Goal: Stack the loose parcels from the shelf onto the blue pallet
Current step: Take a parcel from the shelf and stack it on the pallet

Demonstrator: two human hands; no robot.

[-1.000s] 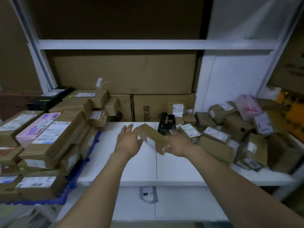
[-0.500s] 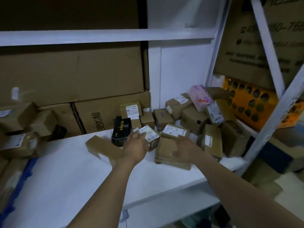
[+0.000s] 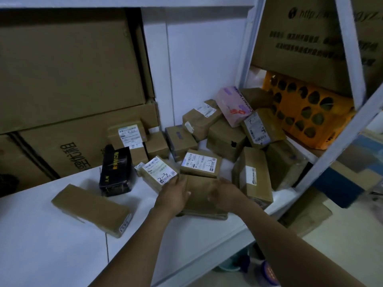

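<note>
On the white shelf [image 3: 51, 255], a long flat parcel [image 3: 91, 210] lies alone at your left, with a glossy black box [image 3: 116, 170] standing behind it. A small labelled parcel [image 3: 159, 170] marks the near edge of the heap.

Your left hand [image 3: 174, 195] rests against the left edge of a flat brown parcel [image 3: 202, 191], fingers reaching forward almost straight and thumb on its top face. Your right hand [image 3: 226, 193] meets the parcel's right side, too blurred to tell whether the fingers have closed. The parcel lies flat near the shelf's front edge, and a labelled carton [image 3: 200, 163] leans on its far end.

It looks light and fairly stiff: taped cardboard that is probably slick to the touch. Take it by the two long edges, fingers under and thumbs on top, and draw it toward you so the leaning carton slides off rather than tips.

Right of your hands an upright parcel [image 3: 255, 179] stands just beside it. Beyond are a pink box [image 3: 233, 105] and an orange crate [image 3: 306, 119]. The blue pallet is out of view.
</note>
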